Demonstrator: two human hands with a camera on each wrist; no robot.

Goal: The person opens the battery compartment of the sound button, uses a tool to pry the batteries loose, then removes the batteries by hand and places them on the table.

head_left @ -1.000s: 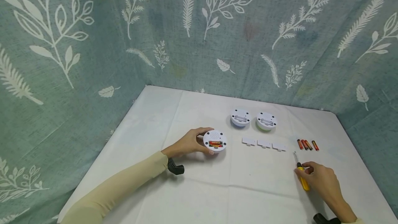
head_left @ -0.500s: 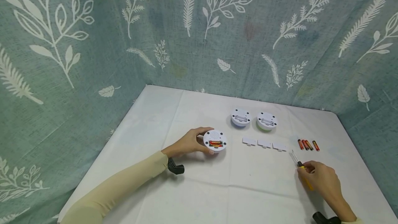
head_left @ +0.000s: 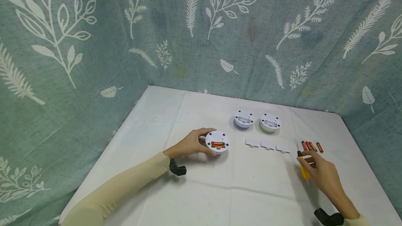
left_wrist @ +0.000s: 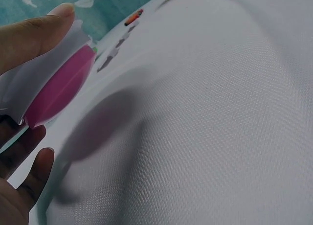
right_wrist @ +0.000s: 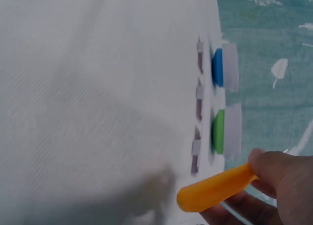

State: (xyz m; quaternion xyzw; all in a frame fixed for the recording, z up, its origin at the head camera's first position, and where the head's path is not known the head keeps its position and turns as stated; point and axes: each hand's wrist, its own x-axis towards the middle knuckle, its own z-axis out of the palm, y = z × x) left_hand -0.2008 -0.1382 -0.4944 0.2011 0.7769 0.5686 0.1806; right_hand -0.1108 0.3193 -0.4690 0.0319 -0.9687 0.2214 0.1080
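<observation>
My left hand (head_left: 192, 144) grips a round white device (head_left: 223, 137) by its sides, fingers behind and thumb in front. Its face shows small speaker holes and two red batteries (head_left: 218, 145) seated in an uncovered compartment. The left wrist view reveals a pink dome (left_wrist: 63, 90) under the device, with a shadow on the cloth below. Over at the right, my right hand (head_left: 325, 173) pinches a yellow-handled screwdriver (head_left: 304, 173) near the top of its handle. Its shaft points away from me, toward the loose batteries, and the handle's end (right_wrist: 195, 198) sticks out free in the right wrist view.
Two similar white devices, one blue-based (head_left: 244, 119) and one green-based (head_left: 270, 122), lie upturned farther back with bare battery slots. Three white battery covers (head_left: 267, 145) form a row before them. Several loose batteries (head_left: 319, 147) lie right. A patterned curtain (head_left: 201, 62) hangs behind the table.
My right hand has moved slightly forward and up with the screwdriver, its shaft swinging left and then back toward upright in view. My left hand and the device have stayed put.
</observation>
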